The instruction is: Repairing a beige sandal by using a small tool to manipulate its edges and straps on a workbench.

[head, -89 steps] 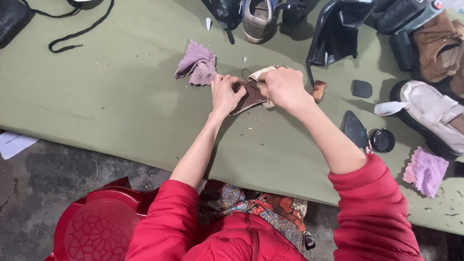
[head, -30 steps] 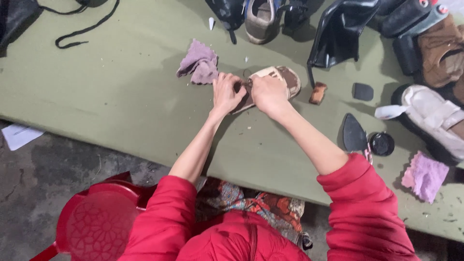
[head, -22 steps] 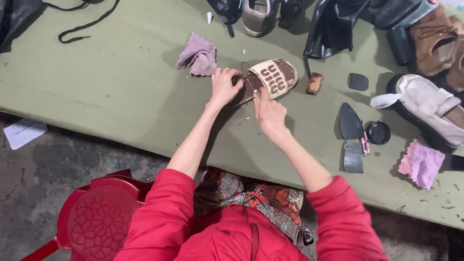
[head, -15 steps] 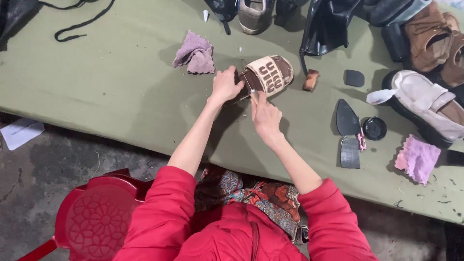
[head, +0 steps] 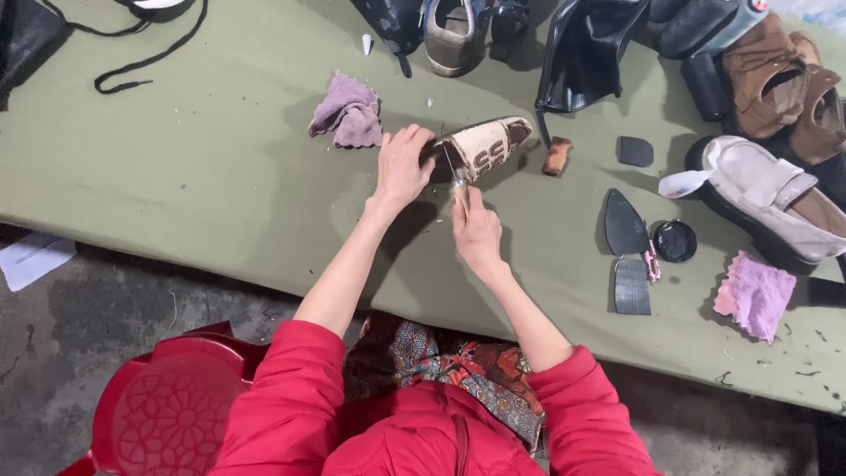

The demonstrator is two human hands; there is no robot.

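Gripping the heel end of a beige-and-brown shoe (head: 483, 148) tilted on the green surface (head: 176, 176), the left hand (head: 401, 167) steadies it; the right hand (head: 477, 231), just below, is closed around a small tool (head: 458, 183) touching the shoe. A purple cloth (head: 348, 110) lies left of the hands.

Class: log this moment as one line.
left hand: steadies patterned shoe | right hand: holds thin tool at shoe | surface: green table
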